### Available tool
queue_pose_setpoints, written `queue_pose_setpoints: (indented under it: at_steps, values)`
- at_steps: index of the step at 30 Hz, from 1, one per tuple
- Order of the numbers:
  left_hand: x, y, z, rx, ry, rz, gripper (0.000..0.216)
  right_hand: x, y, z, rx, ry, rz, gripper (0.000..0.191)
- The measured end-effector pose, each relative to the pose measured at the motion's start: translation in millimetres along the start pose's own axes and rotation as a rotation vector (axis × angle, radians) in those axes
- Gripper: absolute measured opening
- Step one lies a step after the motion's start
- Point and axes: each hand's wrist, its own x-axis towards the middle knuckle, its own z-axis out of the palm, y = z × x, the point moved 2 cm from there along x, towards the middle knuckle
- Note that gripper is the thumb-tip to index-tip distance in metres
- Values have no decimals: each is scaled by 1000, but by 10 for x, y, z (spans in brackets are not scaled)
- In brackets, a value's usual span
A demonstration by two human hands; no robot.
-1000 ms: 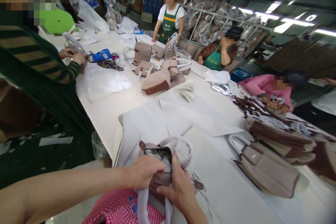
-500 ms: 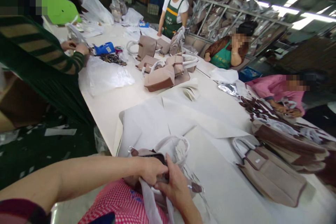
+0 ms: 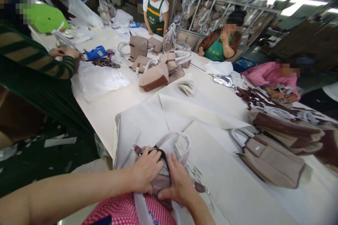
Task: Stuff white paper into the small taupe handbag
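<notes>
At the far left I see a person in a green striped sleeve [image 3: 39, 66] leaning over the long white table [image 3: 111, 109], their hands near a blue tool [image 3: 95, 52] and a flat clear plastic bag [image 3: 101, 81]. Coming toward me along the near edge, my left hand [image 3: 145, 170] lies on top of a small taupe handbag [image 3: 161, 177], fingers close together and curled over its dark open mouth, pressing on it rather than pinching. The handbag sits at the near edge of the table, just above my red checked cloth [image 3: 126, 211], resting on a large sheet of white paper [image 3: 185, 112], with its pale loop handle [image 3: 174, 139] arching up behind my hands. My right hand [image 3: 178, 182] presses against the bag's right side, fingers together and laid flat on the fabric, thumb low; both hands touch the bag and nearly meet over it. Farther off, in the middle of the table, stands a cluster of finished taupe bags [image 3: 155, 72]. A person in a green apron [image 3: 154, 10] stands at the far end. To the right of my hands another taupe bag [image 3: 271, 160] lies flat, near a stack of brown-trimmed ones [image 3: 285, 126]. At the far right a person in pink [image 3: 266, 77] bends over the table.
</notes>
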Motion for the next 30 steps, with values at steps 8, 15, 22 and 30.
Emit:
queue_pose_setpoints:
  at_steps: [8, 15, 22, 30]
  values:
    - [207, -288, 345, -77, -13, 68, 34, 125, -208, 7, -174, 74, 58, 95]
    - [520, -442, 228, -97, 53, 78, 21, 299, -93, -121, -175, 104, 60, 58]
    - [84, -399, -86, -318, 471, -90, 35, 364, 120, -254, -151, 34, 101, 51]
    - [-380, -384, 425, -590, 350, -14, 18, 54, -192, -20, -192, 129, 101, 68]
